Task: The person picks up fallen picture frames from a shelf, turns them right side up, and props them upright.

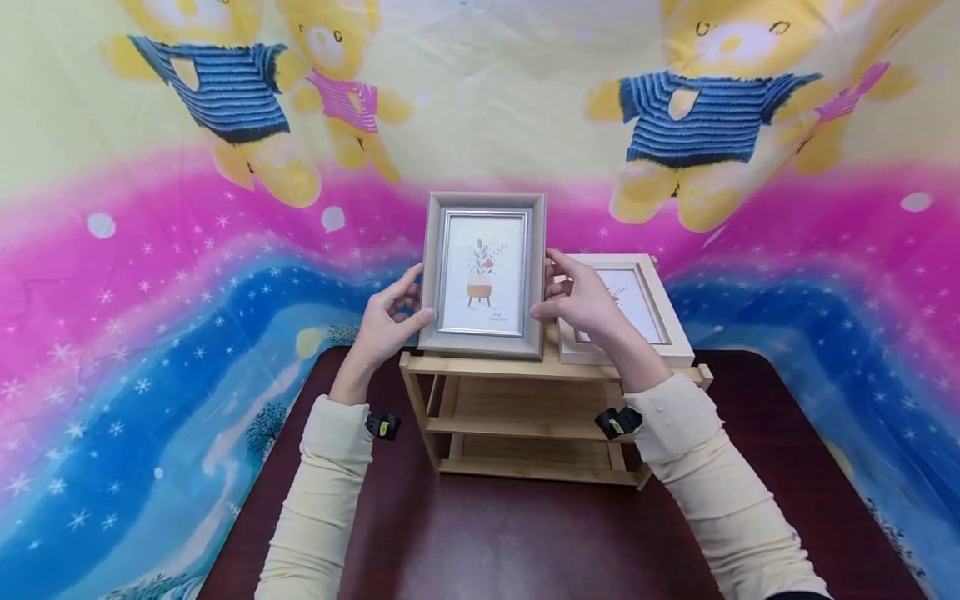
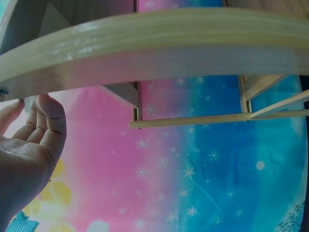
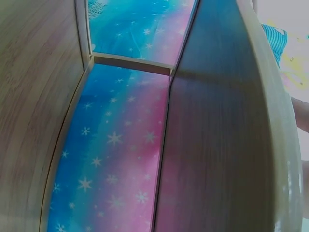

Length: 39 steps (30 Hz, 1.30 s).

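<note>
A grey picture frame (image 1: 483,271) with a potted-plant print stands upright, leaning slightly back, on the top of a small wooden shelf rack (image 1: 532,404). My left hand (image 1: 384,323) holds its left edge, the thumb near the front and the fingers curled at the side. On the right edge, my right hand (image 1: 587,302) grips it with thumb and fingers. A cream picture frame (image 1: 639,300) lies tilted back on the rack's right side, partly hidden behind my right hand. In the left wrist view, the left hand (image 2: 34,140) shows beside the pale rack edge (image 2: 159,58).
The three-tier rack stands on a dark red-brown table (image 1: 480,542). Behind and around the table hangs a colourful cloth (image 1: 480,125) printed with teddy bears and snowflakes. Black wrist cameras (image 1: 384,426) sit at both cuffs, the right one in front of the rack.
</note>
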Motion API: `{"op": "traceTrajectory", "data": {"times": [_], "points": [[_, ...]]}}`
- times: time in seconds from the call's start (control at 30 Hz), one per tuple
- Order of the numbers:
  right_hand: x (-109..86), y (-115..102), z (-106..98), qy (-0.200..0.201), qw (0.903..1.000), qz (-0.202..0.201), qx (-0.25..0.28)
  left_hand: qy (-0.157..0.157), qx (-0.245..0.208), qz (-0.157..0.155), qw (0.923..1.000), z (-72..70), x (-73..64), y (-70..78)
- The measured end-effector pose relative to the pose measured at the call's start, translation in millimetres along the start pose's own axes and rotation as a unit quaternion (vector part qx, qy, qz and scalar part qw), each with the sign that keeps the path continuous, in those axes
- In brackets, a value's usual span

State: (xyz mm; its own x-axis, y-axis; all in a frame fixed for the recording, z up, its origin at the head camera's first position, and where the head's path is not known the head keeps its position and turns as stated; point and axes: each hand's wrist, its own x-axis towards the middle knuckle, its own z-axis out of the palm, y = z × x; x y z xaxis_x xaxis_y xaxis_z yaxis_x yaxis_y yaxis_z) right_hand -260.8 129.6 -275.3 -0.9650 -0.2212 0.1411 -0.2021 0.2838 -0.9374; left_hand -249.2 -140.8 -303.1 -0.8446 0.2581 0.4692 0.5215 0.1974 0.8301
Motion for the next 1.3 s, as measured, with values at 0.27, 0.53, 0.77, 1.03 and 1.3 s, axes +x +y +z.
{"op": "traceTrajectory", "data": {"times": [0.27,0.53,0.77,1.03,1.3], "points": [[-1.9,-2.4,1.3,0.019,0.9994,-0.018,0.024,0.016,-0.002,0.01,0.9998,1.9,1.0,1.3],[-5.0,-3.0,3.3,0.041,0.9974,-0.053,0.027,0.034,-0.009,0.023,0.9991,4.4,2.1,3.5],[-7.3,-3.3,4.6,0.062,0.9943,-0.082,0.029,0.039,-0.007,0.003,0.9992,6.9,3.1,5.7],[-8.1,-3.0,4.7,0.07,0.9909,-0.11,0.033,0.036,-0.002,-0.026,0.999,9.1,4.1,11.2],[-7.2,-1.2,5.2,0.087,0.9871,-0.134,-0.005,0.046,-0.007,-0.025,0.9986,11.8,5.2,12.8]]}}
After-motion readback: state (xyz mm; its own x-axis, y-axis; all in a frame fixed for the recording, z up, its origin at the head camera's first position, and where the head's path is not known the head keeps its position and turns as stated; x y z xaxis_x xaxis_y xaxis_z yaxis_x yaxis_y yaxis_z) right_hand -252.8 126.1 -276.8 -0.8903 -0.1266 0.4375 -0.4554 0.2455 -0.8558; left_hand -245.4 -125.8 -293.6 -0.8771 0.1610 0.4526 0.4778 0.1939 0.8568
